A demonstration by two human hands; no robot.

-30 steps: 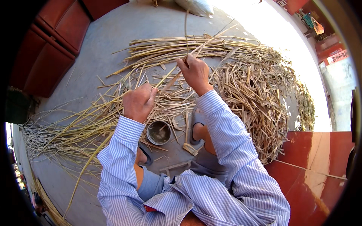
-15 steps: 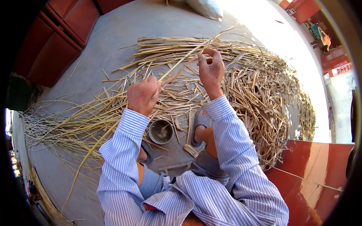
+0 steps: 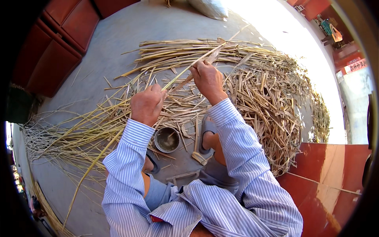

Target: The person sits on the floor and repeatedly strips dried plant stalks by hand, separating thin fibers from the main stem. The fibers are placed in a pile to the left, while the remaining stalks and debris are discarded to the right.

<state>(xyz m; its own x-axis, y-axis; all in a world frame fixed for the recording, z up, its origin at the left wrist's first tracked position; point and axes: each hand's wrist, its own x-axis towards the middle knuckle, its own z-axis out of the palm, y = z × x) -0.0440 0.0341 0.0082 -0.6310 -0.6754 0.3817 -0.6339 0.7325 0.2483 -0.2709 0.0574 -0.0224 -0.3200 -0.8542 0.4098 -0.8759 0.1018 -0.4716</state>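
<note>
My left hand (image 3: 147,104) is closed around a long pale cane stalk (image 3: 185,71) that runs from below my left arm up and to the right. My right hand (image 3: 207,79) grips the same stalk higher up, fingers pinched on it near a peeling strip. Both hands hover over a wide heap of dry split stalks (image 3: 260,91) spread on the grey concrete floor. My striped shirt sleeves come in from the lower edge.
A small round metal bowl (image 3: 166,139) sits between my sandalled feet (image 3: 207,134). Long uncut stalks (image 3: 59,134) lie at the left. Red panels (image 3: 51,51) stand at the upper left, a red surface (image 3: 331,170) at the lower right, a sack (image 3: 209,8) at the top.
My right hand has slid up and away along the stalk, and my left hand has shifted slightly, while the view has tipped a little lower.
</note>
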